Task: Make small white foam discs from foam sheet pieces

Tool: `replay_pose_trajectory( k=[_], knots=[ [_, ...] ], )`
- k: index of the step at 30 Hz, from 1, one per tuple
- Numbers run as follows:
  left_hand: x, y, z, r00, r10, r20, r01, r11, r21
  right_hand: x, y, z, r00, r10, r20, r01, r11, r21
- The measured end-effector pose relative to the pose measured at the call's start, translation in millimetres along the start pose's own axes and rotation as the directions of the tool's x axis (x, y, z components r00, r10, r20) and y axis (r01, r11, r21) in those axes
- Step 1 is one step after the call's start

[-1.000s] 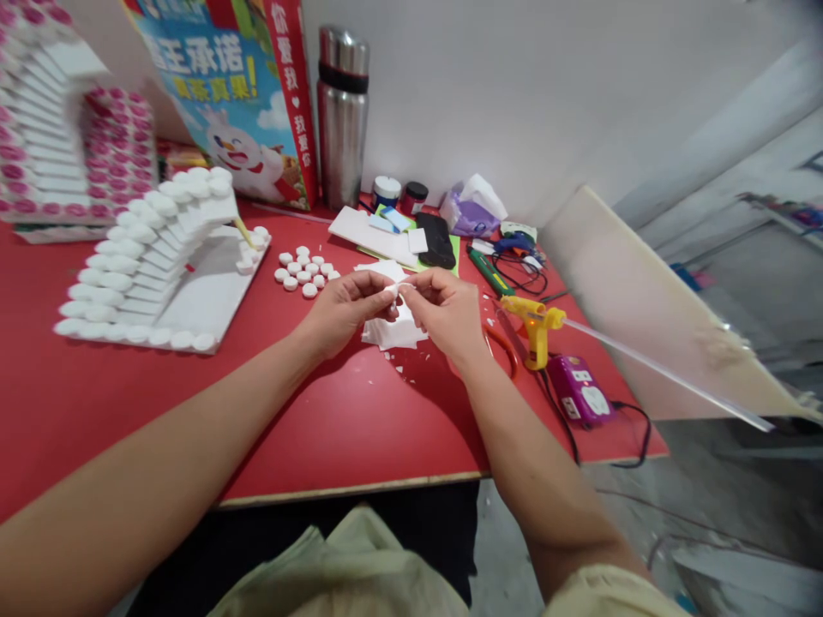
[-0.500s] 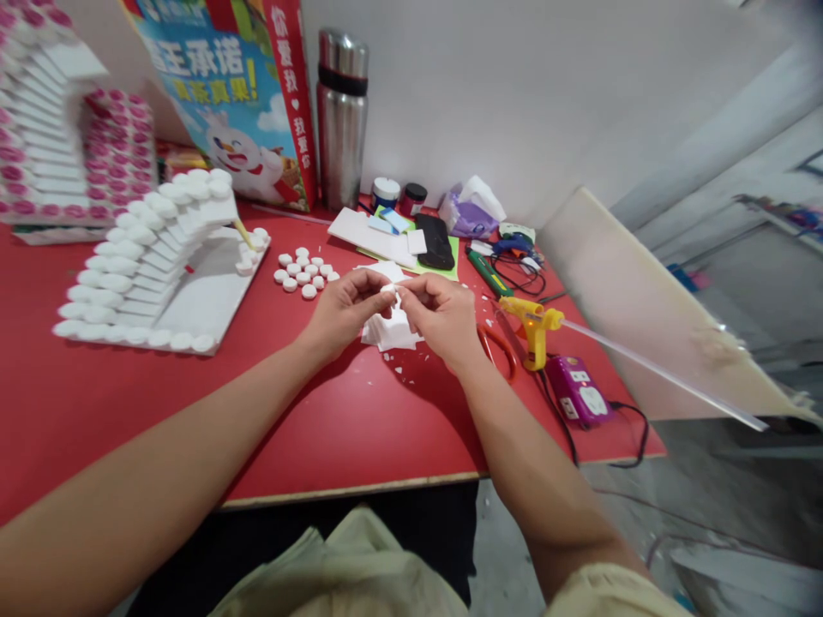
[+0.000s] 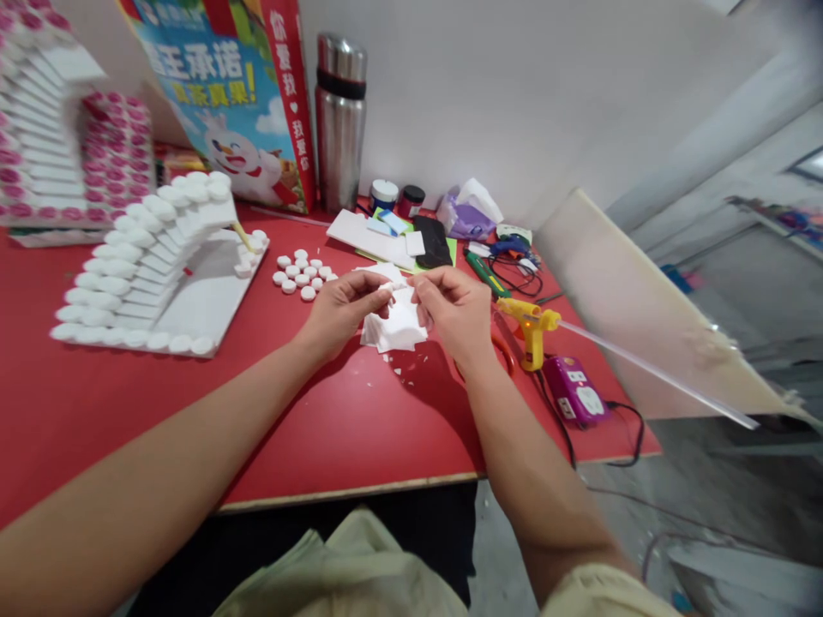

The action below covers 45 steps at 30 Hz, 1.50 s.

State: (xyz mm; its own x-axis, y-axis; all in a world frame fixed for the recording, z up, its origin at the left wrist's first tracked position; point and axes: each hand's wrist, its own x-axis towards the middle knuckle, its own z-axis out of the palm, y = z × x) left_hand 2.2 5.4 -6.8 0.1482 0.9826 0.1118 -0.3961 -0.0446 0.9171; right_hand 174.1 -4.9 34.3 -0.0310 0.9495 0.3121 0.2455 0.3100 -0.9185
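Observation:
My left hand [image 3: 344,310] pinches a small white foam piece [image 3: 387,290] between thumb and fingertips above the red table [image 3: 321,420]. My right hand [image 3: 455,310] is curled just to its right, fingers pinched near the same piece. What it holds is too small to make out. Under both hands lies a pile of white foam scraps [image 3: 393,327]. A cluster of round white foam discs [image 3: 301,272] sits to the left of the hands.
A white stepped foam model [image 3: 151,266] stands at left, a pink-dotted one [image 3: 57,146] behind it. A steel flask [image 3: 339,120] and printed box [image 3: 237,94] stand at the back. A yellow glue gun [image 3: 531,330], red scissors [image 3: 505,351], purple socket [image 3: 574,392] and white board [image 3: 643,300] lie at right.
My right hand has drawn slightly away to the right from the left hand, opening a small gap over the scrap pile. The left hand has stayed in place.

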Motion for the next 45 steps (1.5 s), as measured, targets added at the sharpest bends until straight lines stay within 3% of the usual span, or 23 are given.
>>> replay_pose_trajectory(
  k=[2,4,6,8,10,12,14,16,20,26,30,33,37,41,45],
  knots=[
    [2,-4,-2.9,1.000,-0.011,-0.010,0.011,1.000,-0.028,0,-10,-7,1.000,-0.023,0.013,0.024,0.992,-0.126],
    [4,-7,-5.9,1.000,-0.007,-0.023,0.006,0.998,-0.066,-3,-23,-15,0.990,-0.036,0.134,0.081,0.934,-0.347],
    [6,-8,-8.4,0.999,-0.014,-0.046,0.010,0.995,-0.100,-12,-37,-25,0.964,0.000,0.265,0.159,0.799,-0.579],
    [8,-8,-9.9,0.997,-0.036,-0.069,0.027,0.993,-0.118,-26,-45,-38,0.946,0.113,0.303,0.168,0.630,-0.759],
    [9,-8,-10.6,0.995,-0.054,-0.079,0.043,0.991,-0.126,-44,-45,-55,0.944,0.227,0.238,0.103,0.483,-0.869],
    [9,-8,-11.0,0.995,-0.058,-0.079,0.047,0.990,-0.129,-62,-37,-78,0.959,0.272,0.083,-0.016,0.342,-0.940],
    [9,-9,-11.4,0.996,-0.049,-0.076,0.039,0.992,-0.124,-78,-22,-103,0.971,0.219,-0.093,-0.145,0.230,-0.962],
    [9,-11,-12.2,0.997,-0.037,-0.068,0.029,0.994,-0.104,-88,-5,-126,0.971,0.129,-0.202,-0.223,0.178,-0.958],
    [9,-13,-14.3,0.998,-0.043,-0.049,0.040,0.997,-0.061,-88,26,-150,0.970,0.047,-0.239,-0.243,0.252,-0.937],
    [9,-11,-15.9,0.996,-0.057,-0.063,0.053,0.997,-0.053,-60,51,-146,0.925,0.138,-0.353,-0.377,0.447,-0.811],
    [11,-11,-16.1,0.995,-0.064,-0.073,0.059,0.996,-0.062,-49,57,-140,0.823,0.310,-0.476,-0.519,0.750,-0.410],
    [11,-10,-15.0,0.996,-0.061,-0.065,0.056,0.995,-0.078,-47,52,-136,0.794,0.368,-0.483,-0.505,0.842,-0.189],
    [11,-8,-12.3,0.997,-0.074,-0.020,0.071,0.991,-0.116,-42,21,-124,0.838,0.291,-0.462,-0.348,0.937,-0.040],
    [12,-7,-12.3,0.997,-0.078,-0.005,0.077,0.988,-0.132,-30,-16,-92,0.926,0.318,-0.202,-0.288,0.943,0.166],
    [15,-7,-16.1,0.997,-0.073,-0.031,0.068,0.987,-0.147,-15,-22,-57,0.983,0.182,0.023,-0.183,0.968,0.173]
  ],
)
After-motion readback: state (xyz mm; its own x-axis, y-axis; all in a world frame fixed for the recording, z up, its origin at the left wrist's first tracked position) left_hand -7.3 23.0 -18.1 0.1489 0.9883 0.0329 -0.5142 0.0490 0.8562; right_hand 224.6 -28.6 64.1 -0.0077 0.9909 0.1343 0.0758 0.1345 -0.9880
